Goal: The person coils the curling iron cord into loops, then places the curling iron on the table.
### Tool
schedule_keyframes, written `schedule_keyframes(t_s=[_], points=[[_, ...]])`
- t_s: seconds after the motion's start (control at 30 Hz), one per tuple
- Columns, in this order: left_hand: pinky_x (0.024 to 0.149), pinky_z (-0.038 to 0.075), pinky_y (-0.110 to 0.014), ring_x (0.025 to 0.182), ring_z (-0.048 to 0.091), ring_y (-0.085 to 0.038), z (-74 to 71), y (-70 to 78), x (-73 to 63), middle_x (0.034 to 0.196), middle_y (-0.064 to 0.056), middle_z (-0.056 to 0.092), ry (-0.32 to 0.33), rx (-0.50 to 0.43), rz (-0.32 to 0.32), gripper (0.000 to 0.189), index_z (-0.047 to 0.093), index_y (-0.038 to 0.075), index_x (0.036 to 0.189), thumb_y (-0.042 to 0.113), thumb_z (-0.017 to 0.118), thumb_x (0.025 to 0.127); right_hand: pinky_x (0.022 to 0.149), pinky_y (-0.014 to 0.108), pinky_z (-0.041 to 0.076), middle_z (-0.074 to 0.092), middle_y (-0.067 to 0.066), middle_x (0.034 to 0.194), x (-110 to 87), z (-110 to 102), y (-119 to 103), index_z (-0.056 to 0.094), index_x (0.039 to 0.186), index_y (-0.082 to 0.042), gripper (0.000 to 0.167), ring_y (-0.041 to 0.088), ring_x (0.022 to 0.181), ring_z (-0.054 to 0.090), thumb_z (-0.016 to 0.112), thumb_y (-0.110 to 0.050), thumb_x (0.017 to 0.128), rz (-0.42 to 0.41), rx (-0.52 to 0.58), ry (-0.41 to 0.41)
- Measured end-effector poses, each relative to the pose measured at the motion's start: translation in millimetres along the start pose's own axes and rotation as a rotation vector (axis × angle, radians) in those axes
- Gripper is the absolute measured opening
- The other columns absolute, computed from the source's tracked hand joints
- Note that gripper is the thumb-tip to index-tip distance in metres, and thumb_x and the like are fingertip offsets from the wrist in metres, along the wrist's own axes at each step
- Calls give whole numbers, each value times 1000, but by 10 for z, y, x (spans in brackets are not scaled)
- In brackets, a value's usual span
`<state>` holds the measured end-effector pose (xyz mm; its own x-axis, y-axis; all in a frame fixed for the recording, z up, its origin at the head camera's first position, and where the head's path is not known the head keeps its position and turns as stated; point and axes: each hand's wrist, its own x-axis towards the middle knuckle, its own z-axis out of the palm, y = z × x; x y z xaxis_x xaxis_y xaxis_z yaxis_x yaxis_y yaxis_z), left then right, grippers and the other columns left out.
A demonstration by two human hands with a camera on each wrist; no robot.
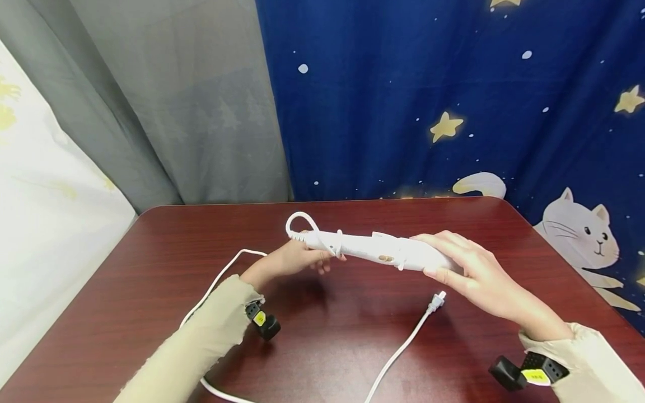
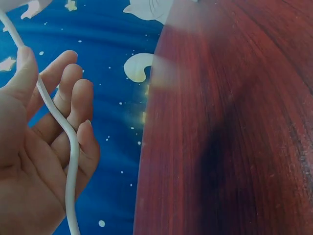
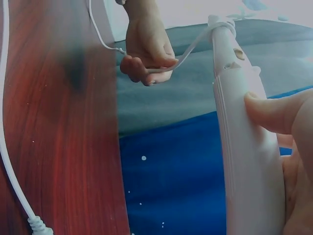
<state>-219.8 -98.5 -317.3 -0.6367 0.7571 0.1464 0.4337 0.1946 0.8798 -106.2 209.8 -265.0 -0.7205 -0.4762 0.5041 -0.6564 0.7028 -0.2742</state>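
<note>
Above the table, a long white device that looks like a hair straightener (image 1: 364, 247) is held slightly tilted. My right hand (image 1: 476, 274) grips its wider end, thumb on the near side; in the right wrist view the thumb presses the white body (image 3: 244, 122). From the narrower end, the white power cord (image 1: 301, 214) loops up and back down. My left hand (image 1: 297, 258) is behind that end, holding the cord. Across the left palm runs the cord (image 2: 72, 161), passing under the thumb among loosely curled fingers. In the right wrist view the left hand (image 3: 146, 41) looks apart from the device.
On the dark red wooden table (image 1: 312, 347), more cord (image 1: 221, 274) trails along the left forearm to the front edge. The white plug (image 1: 436, 301) lies below my right hand. Behind the table hang a grey curtain (image 1: 201, 112) and a blue starry curtain (image 1: 373, 112).
</note>
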Motion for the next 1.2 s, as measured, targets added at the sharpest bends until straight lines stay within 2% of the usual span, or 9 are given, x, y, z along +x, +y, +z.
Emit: schedule_keyframes(t_s=[0.13,0.2,0.37,0.5,0.73,0.87,0.97,1.07,1.2], points=[[50,47,-27,57,60,-20,-18,-5,25,68,-11,64,-28,-90,28,17,61,-13,98,-3,54,87,73,25,36,53,-16,108,-13,-7,-9,54,125,-27,48,3,92,47,68,-14,81,-18,12,-18],[53,46,-22,60,57,-11,-36,1,36,70,-6,64,-36,-100,87,15,60,-14,92,-6,59,79,73,26,36,53,-16,107,-23,-8,-9,55,125,-27,48,3,91,47,69,-15,81,-29,9,-25],[59,46,-22,67,54,-9,-95,-5,60,74,-5,65,-44,-33,156,8,68,-4,84,3,65,80,74,27,36,53,-18,108,-50,-12,15,54,125,-27,49,2,94,46,69,-16,80,-61,8,-74],[61,47,-25,70,56,-12,-158,-29,80,79,-2,67,-82,30,95,10,71,6,90,12,63,87,79,24,36,52,-18,110,-57,-16,32,54,127,-26,50,1,98,46,70,-16,80,-91,40,-142],[49,38,-22,55,44,-7,-276,40,92,59,4,54,-76,198,-5,21,69,3,76,23,70,82,78,24,35,52,-18,111,-43,-8,27,55,126,-24,48,1,96,46,69,-17,80,-154,65,-230],[56,41,-23,63,48,-9,-355,130,85,72,4,61,-128,232,46,11,69,6,83,16,65,86,78,26,35,52,-19,109,-42,26,39,54,125,-25,45,-1,94,45,67,-22,82,-180,35,-278],[53,41,-24,61,48,-12,-393,238,64,75,1,60,-164,216,54,10,68,6,89,11,59,90,77,26,35,51,-20,106,-49,58,60,54,125,-26,43,-2,93,45,65,-26,84,-198,23,-301],[49,39,-24,58,46,-12,-399,361,37,71,-1,57,-154,238,62,10,67,7,88,12,58,91,74,27,36,51,-21,103,-55,82,78,54,124,-26,41,-1,91,44,64,-27,85,-217,17,-293],[54,40,-25,62,48,-11,-365,524,6,69,1,56,-120,293,98,11,67,8,86,14,59,90,72,28,37,51,-20,100,-62,101,91,55,123,-25,40,0,89,45,64,-27,84,-215,-2,-272]])
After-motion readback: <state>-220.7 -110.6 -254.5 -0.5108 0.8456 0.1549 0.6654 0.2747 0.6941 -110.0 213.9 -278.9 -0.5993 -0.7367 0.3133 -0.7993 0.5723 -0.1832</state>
